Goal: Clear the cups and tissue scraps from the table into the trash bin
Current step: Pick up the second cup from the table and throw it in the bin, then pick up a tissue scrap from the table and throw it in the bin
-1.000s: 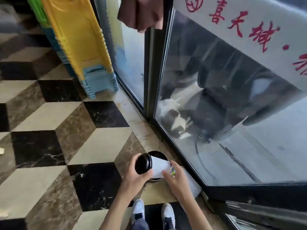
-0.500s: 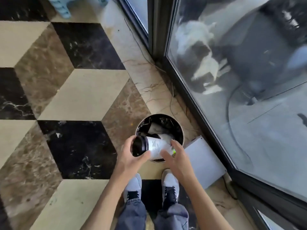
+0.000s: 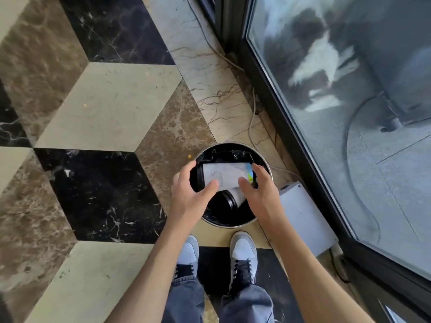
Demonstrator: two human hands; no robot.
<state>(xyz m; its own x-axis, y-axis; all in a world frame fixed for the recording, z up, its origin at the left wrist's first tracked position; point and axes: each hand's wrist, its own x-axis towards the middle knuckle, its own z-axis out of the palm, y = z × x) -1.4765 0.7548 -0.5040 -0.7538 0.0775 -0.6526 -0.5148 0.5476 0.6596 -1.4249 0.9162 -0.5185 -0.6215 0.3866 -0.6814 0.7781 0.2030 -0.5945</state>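
A white paper cup (image 3: 225,174) with a black lid lies sideways between both hands, right over the mouth of the round metal trash bin (image 3: 235,226). My left hand (image 3: 191,193) grips its lidded end and my right hand (image 3: 258,193) grips its base. Below it, inside the bin's black liner, a second white cup (image 3: 234,198) with a black lid lies tilted. No tissue scraps show.
The bin stands on a patterned marble floor beside a glass door (image 3: 349,113) in a dark frame. A white box (image 3: 305,217) lies on the floor right of the bin. A thin cable (image 3: 250,122) runs along the door sill. My shoes (image 3: 242,252) stand just before the bin.
The view has tilted down and closed in on the bin. Both hands have carried the cup from the bin's near edge to over its mouth.
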